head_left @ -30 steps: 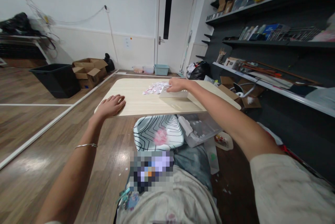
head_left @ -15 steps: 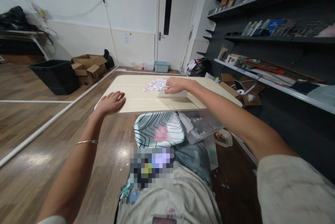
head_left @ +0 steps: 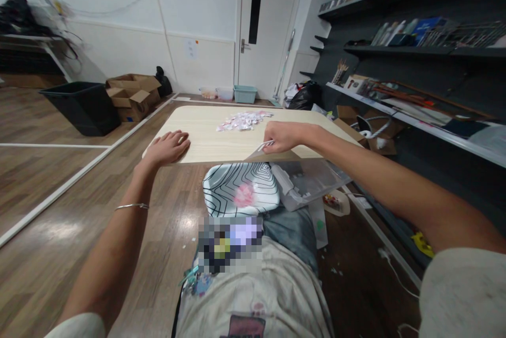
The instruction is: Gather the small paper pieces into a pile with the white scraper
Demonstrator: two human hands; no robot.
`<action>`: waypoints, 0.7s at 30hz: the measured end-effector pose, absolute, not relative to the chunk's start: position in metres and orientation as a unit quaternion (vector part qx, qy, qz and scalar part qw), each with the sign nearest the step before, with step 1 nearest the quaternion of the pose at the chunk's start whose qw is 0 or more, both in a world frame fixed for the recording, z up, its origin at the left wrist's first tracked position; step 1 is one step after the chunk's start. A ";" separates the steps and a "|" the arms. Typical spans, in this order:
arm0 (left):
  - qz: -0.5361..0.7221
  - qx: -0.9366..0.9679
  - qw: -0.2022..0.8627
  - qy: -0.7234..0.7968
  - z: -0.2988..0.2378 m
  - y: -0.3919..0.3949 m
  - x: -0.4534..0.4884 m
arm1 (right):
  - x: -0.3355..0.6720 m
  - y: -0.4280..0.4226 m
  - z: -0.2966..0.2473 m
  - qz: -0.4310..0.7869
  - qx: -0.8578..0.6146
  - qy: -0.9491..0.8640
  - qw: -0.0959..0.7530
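Observation:
My left hand (head_left: 168, 148) lies flat on the front left edge of the pale wooden tabletop (head_left: 213, 145), fingers stretched out. In my right hand (head_left: 282, 136) is a thin, pale, flat plastic piece (head_left: 256, 152), its rim gripped in closed fingers. The piece slants down at the table's front edge; its far part is hidden behind my hand. A heap of small white and pink paper scraps (head_left: 243, 121) is spread on the table, beyond my right hand and apart from it.
Below the table's front edge sit a black-and-white patterned tray (head_left: 221, 180) with a pink patch and a clear plastic box (head_left: 294, 198). A blurred-out item (head_left: 231, 243) lies on my lap. Left are a black bin (head_left: 81, 108) and cardboard boxes (head_left: 134, 96); shelves (head_left: 395, 53) line the right.
My right hand has drawn back from the paper heap towards the table's front edge and slightly right, with the flat plastic piece. My left hand stays in place on the table.

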State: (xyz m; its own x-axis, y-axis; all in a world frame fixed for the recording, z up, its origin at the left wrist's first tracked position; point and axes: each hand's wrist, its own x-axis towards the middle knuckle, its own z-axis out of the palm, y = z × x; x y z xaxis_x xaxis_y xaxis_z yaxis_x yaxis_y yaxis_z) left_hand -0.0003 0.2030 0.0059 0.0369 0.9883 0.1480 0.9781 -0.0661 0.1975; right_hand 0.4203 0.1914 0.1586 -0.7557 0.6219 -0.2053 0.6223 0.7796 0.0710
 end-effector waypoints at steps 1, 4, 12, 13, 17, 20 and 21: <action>0.123 0.717 0.021 0.686 0.006 0.203 0.000 | 0.422 0.191 0.158 0.000 0.330 0.938 0.108; 0.124 0.715 0.024 0.688 0.008 0.202 0.000 | 0.427 0.189 0.158 -0.001 0.320 0.941 0.109; 0.112 0.713 0.034 0.692 0.009 0.202 0.000 | 0.435 0.188 0.158 0.018 0.330 0.935 0.126; 0.113 0.713 0.034 0.691 0.008 0.202 0.000 | 0.437 0.189 0.158 0.028 0.342 0.931 0.124; 0.132 0.713 0.030 0.688 0.004 0.203 -0.001 | 0.452 0.197 0.160 0.045 0.412 0.903 0.112; 0.131 0.714 0.030 0.687 0.001 0.206 -0.003 | 0.470 0.207 0.164 0.044 0.480 0.870 0.106; 0.125 0.717 0.031 0.685 0.000 0.206 -0.004 | 0.478 0.211 0.165 0.045 0.501 0.858 0.104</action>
